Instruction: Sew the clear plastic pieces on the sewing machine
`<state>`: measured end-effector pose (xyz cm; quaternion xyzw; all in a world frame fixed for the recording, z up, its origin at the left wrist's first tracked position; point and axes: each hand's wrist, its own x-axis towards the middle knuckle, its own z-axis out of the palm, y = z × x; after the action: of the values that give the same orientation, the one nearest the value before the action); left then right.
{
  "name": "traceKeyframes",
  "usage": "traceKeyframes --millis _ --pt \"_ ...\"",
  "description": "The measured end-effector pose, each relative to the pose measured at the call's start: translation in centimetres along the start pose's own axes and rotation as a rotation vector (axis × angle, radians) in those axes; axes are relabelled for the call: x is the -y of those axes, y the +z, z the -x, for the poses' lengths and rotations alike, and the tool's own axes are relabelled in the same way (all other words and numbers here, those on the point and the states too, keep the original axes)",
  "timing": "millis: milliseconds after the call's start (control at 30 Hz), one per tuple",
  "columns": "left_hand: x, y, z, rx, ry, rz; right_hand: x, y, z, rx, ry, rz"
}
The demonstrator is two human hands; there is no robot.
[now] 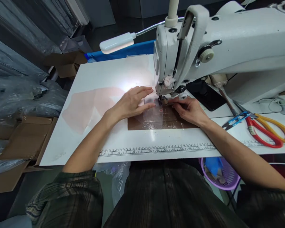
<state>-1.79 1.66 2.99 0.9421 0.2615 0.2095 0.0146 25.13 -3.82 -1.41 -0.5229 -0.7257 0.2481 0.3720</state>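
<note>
My left hand (135, 101) lies flat, fingers stretched out, on sheer pale pink fabric (90, 101) just left of the presser foot (161, 99) of a white sewing machine (166, 57). The fabric spreads leftward over the white table. Right of the foot, my right hand (188, 109) has thumb and fingers pressed together near the needle area; what they pinch is too small to make out. Under both hands sits a brown, shiny taped patch (180, 122), with a clear plastic piece (153, 117) over its left part.
Scissors with red and orange handles (267, 129), blue thread snips (236, 120) and a black phone (206, 95) lie on the right. A printed ruler (156, 150) runs along the front edge. A lamp (117, 42) hangs behind; a purple basket (228, 177) stands below.
</note>
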Motion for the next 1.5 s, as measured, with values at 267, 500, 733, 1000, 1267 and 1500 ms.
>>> traceKeyframes --millis 267,500,733,1000,1267,1500 --pt "-2.2 -0.4 1.8 0.069 0.179 -0.117 -0.2 0.6 0.1 -0.024 0.014 -0.017" --pt "-3.4 1.6 3.2 -0.03 0.271 0.036 0.1 1.0 0.4 -0.005 -0.165 0.086" --pt "-4.2 2.5 3.5 -0.029 0.316 0.164 -0.3 1.1 0.6 0.171 -0.416 0.097" --pt "-3.4 3.0 2.6 0.024 0.195 0.375 -0.3 1.1 0.6 0.175 -0.396 0.093" --pt "-3.6 3.8 2.6 -0.097 0.19 0.404 -0.3 1.1 0.6 0.175 -0.396 0.071" --pt "-3.9 3.8 2.8 -0.196 0.278 0.087 -0.4 1.1 0.7 0.165 -0.409 0.084"
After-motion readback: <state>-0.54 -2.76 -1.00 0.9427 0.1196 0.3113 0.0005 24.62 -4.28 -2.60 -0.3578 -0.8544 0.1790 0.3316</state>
